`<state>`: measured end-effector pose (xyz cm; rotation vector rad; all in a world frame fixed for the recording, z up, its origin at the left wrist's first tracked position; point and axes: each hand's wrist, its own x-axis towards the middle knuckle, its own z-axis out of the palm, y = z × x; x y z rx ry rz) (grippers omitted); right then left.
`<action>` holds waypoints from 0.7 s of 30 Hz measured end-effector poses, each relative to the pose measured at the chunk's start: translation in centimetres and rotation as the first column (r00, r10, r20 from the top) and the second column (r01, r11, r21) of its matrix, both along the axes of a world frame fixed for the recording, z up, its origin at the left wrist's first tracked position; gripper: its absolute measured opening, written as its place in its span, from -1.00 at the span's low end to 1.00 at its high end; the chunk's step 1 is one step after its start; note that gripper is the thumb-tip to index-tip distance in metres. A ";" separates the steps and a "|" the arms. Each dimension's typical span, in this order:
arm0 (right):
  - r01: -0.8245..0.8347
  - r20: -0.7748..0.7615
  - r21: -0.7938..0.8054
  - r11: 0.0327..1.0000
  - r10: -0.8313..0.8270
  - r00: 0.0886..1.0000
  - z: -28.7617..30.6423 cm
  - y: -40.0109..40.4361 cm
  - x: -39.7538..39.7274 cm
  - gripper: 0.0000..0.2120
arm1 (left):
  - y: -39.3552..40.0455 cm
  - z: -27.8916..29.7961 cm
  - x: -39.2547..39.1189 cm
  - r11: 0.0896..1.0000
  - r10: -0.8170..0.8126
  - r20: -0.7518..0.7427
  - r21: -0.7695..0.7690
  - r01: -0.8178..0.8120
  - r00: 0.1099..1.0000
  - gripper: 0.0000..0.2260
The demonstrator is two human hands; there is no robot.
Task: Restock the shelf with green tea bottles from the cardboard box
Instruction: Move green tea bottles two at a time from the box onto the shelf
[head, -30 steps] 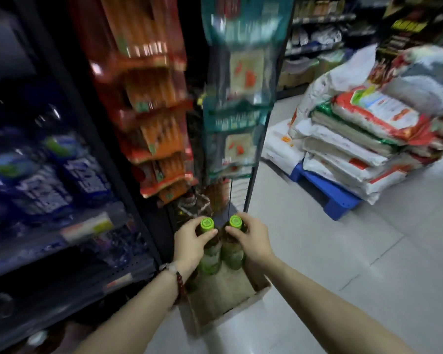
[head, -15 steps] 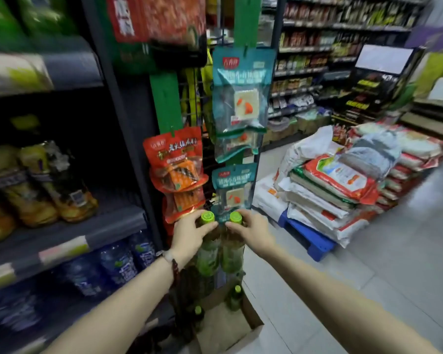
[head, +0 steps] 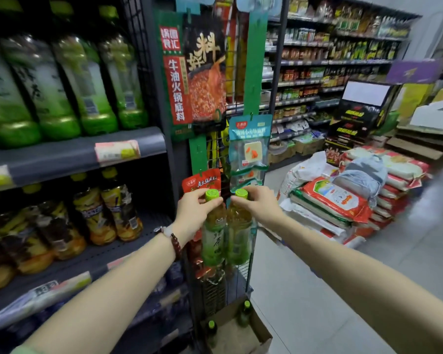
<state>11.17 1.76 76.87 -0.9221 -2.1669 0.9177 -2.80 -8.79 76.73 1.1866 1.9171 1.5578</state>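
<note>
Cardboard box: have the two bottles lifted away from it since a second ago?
Yes. The two bottles in the hands have risen: earlier their bases were at the cardboard box; now they hang well above it, beside the hanging snack packets.

Dim, greenish store light; soft motion blur throughout, wide-angle bowing and smearing at edges.

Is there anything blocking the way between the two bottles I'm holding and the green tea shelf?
Nothing visible. Left hand and right hand hold the bottles in front of the hanging rack; the green tea shelf is up-left, its front open but already lined with bottles.
</note>
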 end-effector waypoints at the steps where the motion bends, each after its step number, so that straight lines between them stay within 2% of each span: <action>1: -0.013 -0.005 0.006 1.000 0.013 1.000 1.1 -0.6 0.0 -0.78 | -0.5 0.8 -0.1 1.000 0.001 0.002 0.009 -0.001 1.000 -0.89; 7: -0.065 -0.072 -0.005 0.998 0.065 0.995 6.2 -2.9 -0.5 -0.79 | -2.7 5.0 -1.0 0.998 0.002 0.006 0.057 -0.003 1.000 -0.87; 15: -0.120 -0.088 0.079 0.990 0.127 0.988 11.4 -5.2 -3.8 -0.66 | -7.1 9.9 -2.8 0.987 0.043 0.096 0.148 -0.057 0.994 -0.93; 21: -0.198 -0.111 0.104 0.975 0.209 0.972 14.4 -8.4 -6.7 -0.70 | -10.6 12.7 -4.9 0.974 0.124 0.092 0.177 -0.139 0.988 -0.94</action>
